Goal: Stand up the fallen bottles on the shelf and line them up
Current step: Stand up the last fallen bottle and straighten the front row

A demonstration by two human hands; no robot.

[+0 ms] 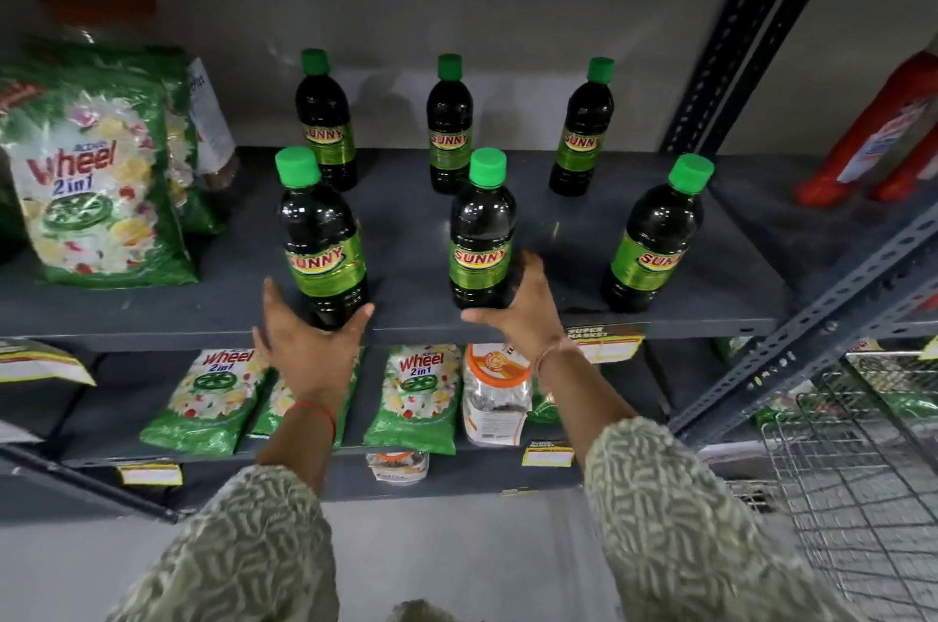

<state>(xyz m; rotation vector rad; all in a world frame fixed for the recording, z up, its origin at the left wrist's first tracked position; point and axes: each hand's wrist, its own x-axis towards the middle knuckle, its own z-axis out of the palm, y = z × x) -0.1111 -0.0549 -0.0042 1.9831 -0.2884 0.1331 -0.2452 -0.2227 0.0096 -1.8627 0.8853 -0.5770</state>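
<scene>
Six dark bottles with green caps and green "SUNNY" labels stand upright on the grey shelf (558,235), three at the back and three at the front. My left hand (309,342) is spread open around the base of the front left bottle (325,235), thumb to its right and fingers apart to its left. My right hand (523,311) is open by the front middle bottle (482,230), with the fingers against its lower right side and the thumb in front of its base. The front right bottle (655,235) stands apart, leaning slightly in the wide-angle view.
Green "Wheel" detergent bags (96,174) and a jar stand at the shelf's left end. Red bottles (883,134) stand beyond the perforated upright (751,32) on the right. The lower shelf holds more detergent bags (421,398) and a jar. A wire basket (858,484) is at lower right.
</scene>
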